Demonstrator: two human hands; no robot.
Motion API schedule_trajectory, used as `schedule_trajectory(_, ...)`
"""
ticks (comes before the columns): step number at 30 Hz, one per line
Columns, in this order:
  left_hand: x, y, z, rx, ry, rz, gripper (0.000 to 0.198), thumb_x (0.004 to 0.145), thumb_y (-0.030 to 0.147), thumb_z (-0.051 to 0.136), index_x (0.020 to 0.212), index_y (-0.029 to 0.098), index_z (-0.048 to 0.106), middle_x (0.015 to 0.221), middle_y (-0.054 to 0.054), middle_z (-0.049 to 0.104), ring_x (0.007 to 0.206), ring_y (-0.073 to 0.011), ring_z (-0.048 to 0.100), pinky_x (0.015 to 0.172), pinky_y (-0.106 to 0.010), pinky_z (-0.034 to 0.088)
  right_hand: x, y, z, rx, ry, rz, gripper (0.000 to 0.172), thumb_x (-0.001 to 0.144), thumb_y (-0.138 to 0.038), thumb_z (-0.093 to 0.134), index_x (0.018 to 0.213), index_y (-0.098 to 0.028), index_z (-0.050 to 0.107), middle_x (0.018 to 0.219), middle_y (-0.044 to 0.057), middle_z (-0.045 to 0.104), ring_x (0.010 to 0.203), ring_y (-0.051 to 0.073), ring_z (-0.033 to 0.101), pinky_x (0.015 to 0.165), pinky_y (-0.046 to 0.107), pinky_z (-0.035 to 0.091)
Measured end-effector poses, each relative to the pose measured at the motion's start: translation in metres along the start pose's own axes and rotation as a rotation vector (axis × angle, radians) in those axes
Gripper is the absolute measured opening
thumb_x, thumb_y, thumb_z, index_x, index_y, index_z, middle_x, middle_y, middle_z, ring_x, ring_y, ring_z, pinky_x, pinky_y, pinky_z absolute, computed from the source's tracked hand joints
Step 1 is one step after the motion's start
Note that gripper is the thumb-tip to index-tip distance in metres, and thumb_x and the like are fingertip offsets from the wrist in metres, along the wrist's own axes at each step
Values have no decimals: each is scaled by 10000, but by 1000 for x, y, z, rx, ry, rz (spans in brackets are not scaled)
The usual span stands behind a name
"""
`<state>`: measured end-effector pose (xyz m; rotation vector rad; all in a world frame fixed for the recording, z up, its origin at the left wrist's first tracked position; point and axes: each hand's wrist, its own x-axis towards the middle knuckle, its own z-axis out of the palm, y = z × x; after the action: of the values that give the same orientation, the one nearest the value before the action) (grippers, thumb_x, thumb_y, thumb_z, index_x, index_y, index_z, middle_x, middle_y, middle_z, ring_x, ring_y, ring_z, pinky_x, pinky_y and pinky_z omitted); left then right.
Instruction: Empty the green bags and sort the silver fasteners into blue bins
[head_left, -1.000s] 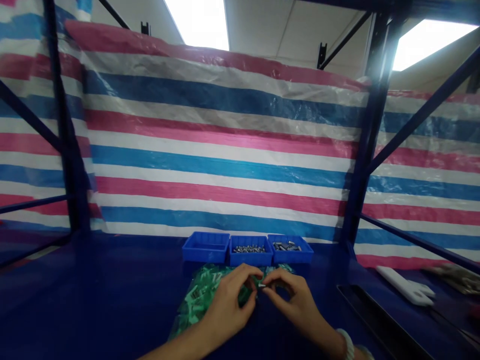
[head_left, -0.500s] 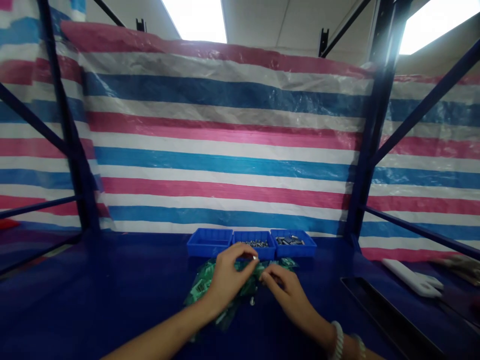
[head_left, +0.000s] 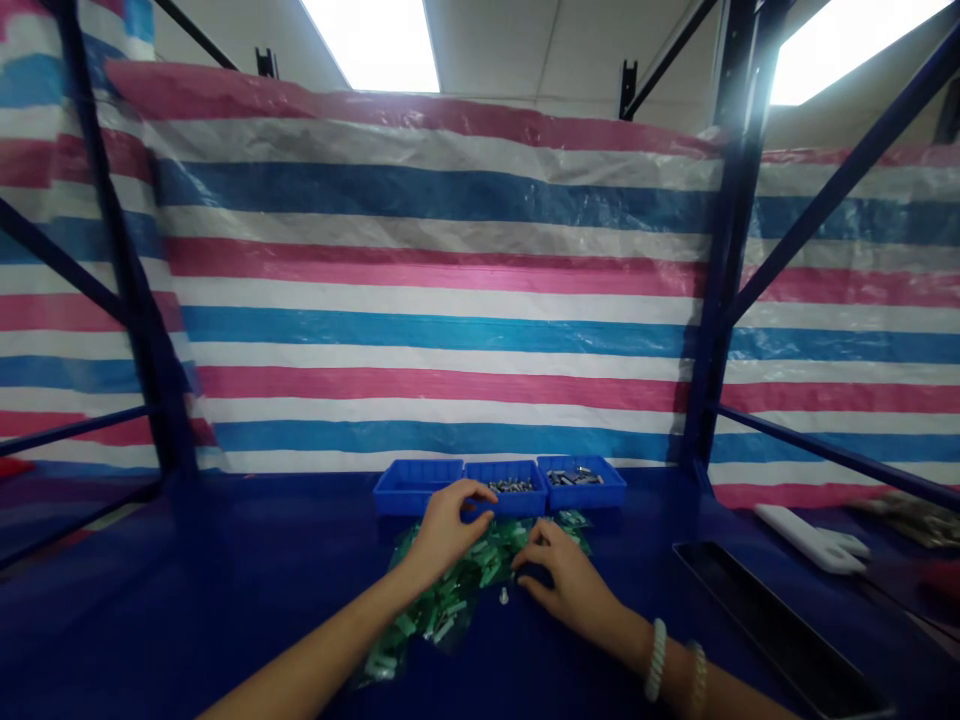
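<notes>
A small silver metal screw [head_left: 504, 596] is seen on the dark blue painted shelf surface [head_left: 225, 600], just in front of the fingers and between the hands, nearer the right hand [head_left: 562, 572] than the left hand [head_left: 450, 525]. Its long axis is too small to be told. The right hand's fingers [head_left: 541, 545] are held loosely apart, with nothing seen between them, at the edge of a green plastic bag of small parts [head_left: 450, 590]. The left hand's fingers [head_left: 469, 490] are curled narrowly; whether anything is held cannot be told. Beyond the fingers, three joined blue plastic trays [head_left: 506, 490] are placed, with silver fasteners [head_left: 511, 486] in the middle one. A pink, white and blue striped tarpaulin [head_left: 435, 280] is hung further ahead, and a long black metal tray [head_left: 772, 620] lies well to the right.
</notes>
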<state>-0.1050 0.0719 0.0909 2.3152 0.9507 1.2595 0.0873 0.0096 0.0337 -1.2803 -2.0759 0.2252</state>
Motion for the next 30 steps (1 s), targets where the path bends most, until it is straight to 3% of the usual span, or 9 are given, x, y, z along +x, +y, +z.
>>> schedule_trajectory(5, -13, 10, -2, -52, 32, -23, 183, 744, 84, 561, 845, 178, 680, 879, -53, 720, 836, -203, 677, 766, -341, 550, 0, -6, 1, -43, -12, 38, 201, 747, -141, 727, 904, -267, 730, 983, 36, 569, 963, 218, 550, 848, 363, 371)
schedule_trajectory(11, -22, 13, 7, -122, -32, -65, 181, 713, 65, 568, 804, 176, 678, 802, -40, 707, 775, -186, 666, 740, -321, 548, 1, -8, 0, -15, -13, 77, 113, 738, -178, 739, 812, -262, 719, 951, 24, 601, 955, 227, 561, 835, 382, 345)
schedule_trajectory(17, -27, 24, 6, -229, -63, -127, 196, 721, 74, 529, 803, 197, 656, 757, -24, 686, 700, -161, 646, 660, -285, 537, 5, -8, -11, 193, 132, 38, 87, 752, -123, 647, 795, -198, 642, 834, 22, 611, 844, 200, 573, 781, 333, 396)
schedule_trajectory(21, -33, 34, 8, -216, -78, -125, 266, 700, 51, 540, 897, 202, 637, 814, -18, 674, 714, -153, 638, 658, -267, 520, 4, -13, -17, 257, 186, -12, 6, 809, -195, 619, 807, -198, 614, 810, 24, 608, 802, 194, 552, 764, 323, 398)
schedule_trajectory(26, -41, 33, 16, -179, -44, -145, 400, 629, 25, 637, 982, 207, 593, 827, -8, 650, 707, -160, 618, 639, -269, 506, 1, -19, -15, 465, 133, 97, 229, 916, -392, 512, 819, -193, 574, 768, 6, 548, 723, 163, 501, 676, 274, 392)
schedule_trajectory(30, -41, 33, 18, -209, -41, -137, 236, 668, 66, 668, 854, 193, 598, 729, 4, 638, 637, -150, 601, 590, -249, 494, 0, -23, -7, 626, 60, 150, 399, 929, -536, 431, 743, -194, 519, 713, -15, 482, 684, 146, 458, 641, 256, 380)
